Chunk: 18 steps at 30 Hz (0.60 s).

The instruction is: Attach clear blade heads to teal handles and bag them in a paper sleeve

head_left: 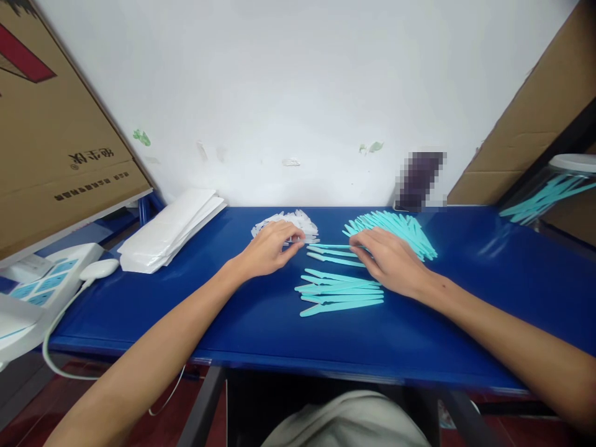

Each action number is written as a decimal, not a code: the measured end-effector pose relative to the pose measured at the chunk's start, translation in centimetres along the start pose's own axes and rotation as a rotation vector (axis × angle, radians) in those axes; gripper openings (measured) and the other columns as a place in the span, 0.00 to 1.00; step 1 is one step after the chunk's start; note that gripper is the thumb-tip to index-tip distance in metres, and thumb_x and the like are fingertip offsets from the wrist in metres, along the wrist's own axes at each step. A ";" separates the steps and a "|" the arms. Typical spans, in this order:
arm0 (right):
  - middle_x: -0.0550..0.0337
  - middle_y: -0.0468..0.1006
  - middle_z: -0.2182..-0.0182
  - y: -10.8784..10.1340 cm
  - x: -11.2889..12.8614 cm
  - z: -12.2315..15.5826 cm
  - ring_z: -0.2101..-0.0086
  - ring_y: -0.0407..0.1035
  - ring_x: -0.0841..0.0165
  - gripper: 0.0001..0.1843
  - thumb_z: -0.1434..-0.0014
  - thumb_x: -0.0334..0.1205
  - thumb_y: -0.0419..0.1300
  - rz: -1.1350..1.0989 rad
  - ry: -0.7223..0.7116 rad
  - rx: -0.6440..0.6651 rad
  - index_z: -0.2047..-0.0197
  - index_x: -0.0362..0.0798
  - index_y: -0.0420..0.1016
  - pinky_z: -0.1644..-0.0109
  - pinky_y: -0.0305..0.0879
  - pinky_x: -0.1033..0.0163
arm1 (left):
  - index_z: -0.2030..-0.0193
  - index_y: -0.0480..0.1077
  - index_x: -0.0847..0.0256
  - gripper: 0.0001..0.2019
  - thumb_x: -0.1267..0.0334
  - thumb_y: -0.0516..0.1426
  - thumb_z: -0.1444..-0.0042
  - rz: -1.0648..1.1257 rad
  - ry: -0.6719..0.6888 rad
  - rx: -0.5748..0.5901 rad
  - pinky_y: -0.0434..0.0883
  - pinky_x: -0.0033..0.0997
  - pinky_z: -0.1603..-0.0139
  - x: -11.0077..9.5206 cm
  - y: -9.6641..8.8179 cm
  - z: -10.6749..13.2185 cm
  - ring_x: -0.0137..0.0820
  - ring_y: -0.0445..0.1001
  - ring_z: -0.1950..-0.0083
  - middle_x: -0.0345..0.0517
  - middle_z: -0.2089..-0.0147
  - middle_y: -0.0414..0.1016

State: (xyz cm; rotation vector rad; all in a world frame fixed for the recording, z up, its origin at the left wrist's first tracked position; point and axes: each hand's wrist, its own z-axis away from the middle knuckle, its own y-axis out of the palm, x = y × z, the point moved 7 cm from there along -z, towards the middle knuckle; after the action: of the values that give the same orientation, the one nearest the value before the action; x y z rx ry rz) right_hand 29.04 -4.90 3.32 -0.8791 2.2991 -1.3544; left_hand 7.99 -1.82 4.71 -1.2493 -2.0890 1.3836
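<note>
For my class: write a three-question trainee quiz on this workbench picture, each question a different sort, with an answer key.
1. True or false: the left hand rests on the pile of clear caps.
2. Which colour is the table? A red, B blue, C green.
3. Fill in: the right hand touches the turquoise ____ sticks.

Key: 1 true. 2 B. 3 plastic; more lie in a row nearer the person and a heap behind.
</note>
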 end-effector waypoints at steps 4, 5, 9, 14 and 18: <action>0.53 0.77 0.64 -0.4 0.3 -0.1 0.64 0.64 0.61 0.11 0.27 0.39 0.47 -0.005 0.002 -0.025 0.57 0.49 0.69 0.60 0.59 0.57 | 0.55 0.71 0.60 0.09 0.60 0.52 0.30 -0.019 0.007 -0.004 0.66 0.36 0.52 0.1 0.0 0.0 0.35 0.74 0.56 0.45 0.59 0.76; 0.53 0.77 0.64 -0.5 0.3 -0.1 0.64 0.64 0.61 0.11 0.27 0.39 0.47 -0.006 0.001 -0.035 0.57 0.49 0.69 0.60 0.59 0.57 | 0.55 0.71 0.60 0.09 0.60 0.52 0.30 -0.020 0.002 -0.001 0.66 0.37 0.52 0.1 0.0 0.0 0.35 0.74 0.56 0.46 0.59 0.76; 0.53 0.77 0.64 -0.6 0.1 0.0 0.65 0.64 0.60 0.11 0.28 0.39 0.48 0.013 0.000 -0.046 0.57 0.49 0.70 0.60 0.58 0.56 | 0.55 0.71 0.60 0.10 0.59 0.51 0.30 0.012 -0.008 0.010 0.67 0.36 0.53 0.1 0.3 0.1 0.36 0.73 0.56 0.48 0.59 0.76; 0.53 0.78 0.64 -0.5 0.7 -0.2 0.65 0.64 0.60 0.12 0.28 0.39 0.47 0.020 -0.010 -0.030 0.58 0.49 0.71 0.59 0.59 0.56 | 0.55 0.71 0.60 0.08 0.61 0.52 0.30 0.056 0.035 0.013 0.67 0.36 0.52 -0.5 1.0 0.0 0.35 0.73 0.56 0.46 0.59 0.76; 0.53 0.78 0.64 -0.6 1.8 -0.4 0.63 0.67 0.61 0.11 0.28 0.38 0.48 -0.045 -0.038 -0.035 0.57 0.48 0.71 0.58 0.61 0.57 | 0.54 0.72 0.60 0.09 0.60 0.53 0.29 0.086 0.047 0.009 0.68 0.36 0.52 -1.1 1.9 -0.1 0.35 0.73 0.56 0.48 0.58 0.77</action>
State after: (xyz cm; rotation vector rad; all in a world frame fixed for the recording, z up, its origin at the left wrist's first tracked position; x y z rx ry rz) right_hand 27.68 -6.01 4.05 -0.9645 2.2935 -1.3082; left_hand 9.58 -2.37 3.32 -1.3694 -2.0176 1.3836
